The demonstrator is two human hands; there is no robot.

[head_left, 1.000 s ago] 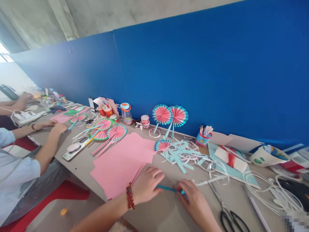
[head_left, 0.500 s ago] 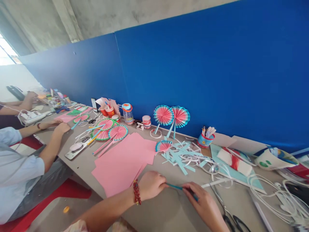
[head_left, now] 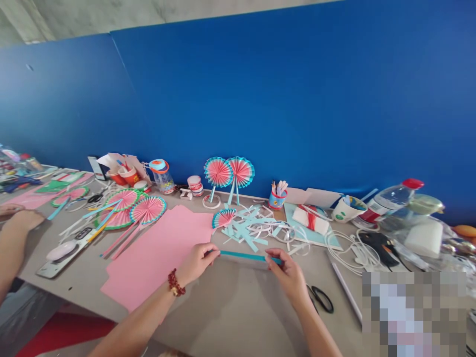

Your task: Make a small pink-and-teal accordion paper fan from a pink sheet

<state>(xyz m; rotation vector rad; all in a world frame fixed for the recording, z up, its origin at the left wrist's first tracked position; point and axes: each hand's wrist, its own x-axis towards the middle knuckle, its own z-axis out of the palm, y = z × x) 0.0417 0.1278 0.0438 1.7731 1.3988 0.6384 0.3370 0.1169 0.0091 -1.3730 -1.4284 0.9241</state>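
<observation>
A narrow blue paper strip (head_left: 243, 255) is stretched level between my two hands, above the grey table. My left hand (head_left: 199, 263), with a red bead bracelet at the wrist, pinches its left end. Fingers of my right hand (head_left: 286, 275) are closed around the strip's other end. Just beyond the strip lie a small folded pink and blue paper fan (head_left: 223, 218) and a heap of light-blue paper strips (head_left: 253, 229). Pink paper sheets (head_left: 159, 253) lie beside and partly behind my left hand. Scissors (head_left: 320, 299) with black handles rest by my right wrist, partly hidden by it.
Two round paper fans (head_left: 241, 172) lean against the blue partition. A pen cup (head_left: 277, 199), white cables (head_left: 353, 253) and a plastic bottle (head_left: 390, 201) stand or lie to the right. At left are more fans (head_left: 148, 210), a phone (head_left: 55, 265) and a co-worker's arm (head_left: 17, 243).
The view has swung right, showing the bottle and more items there. My hands have moved a little apart, and more of the blue strip shows between them.
</observation>
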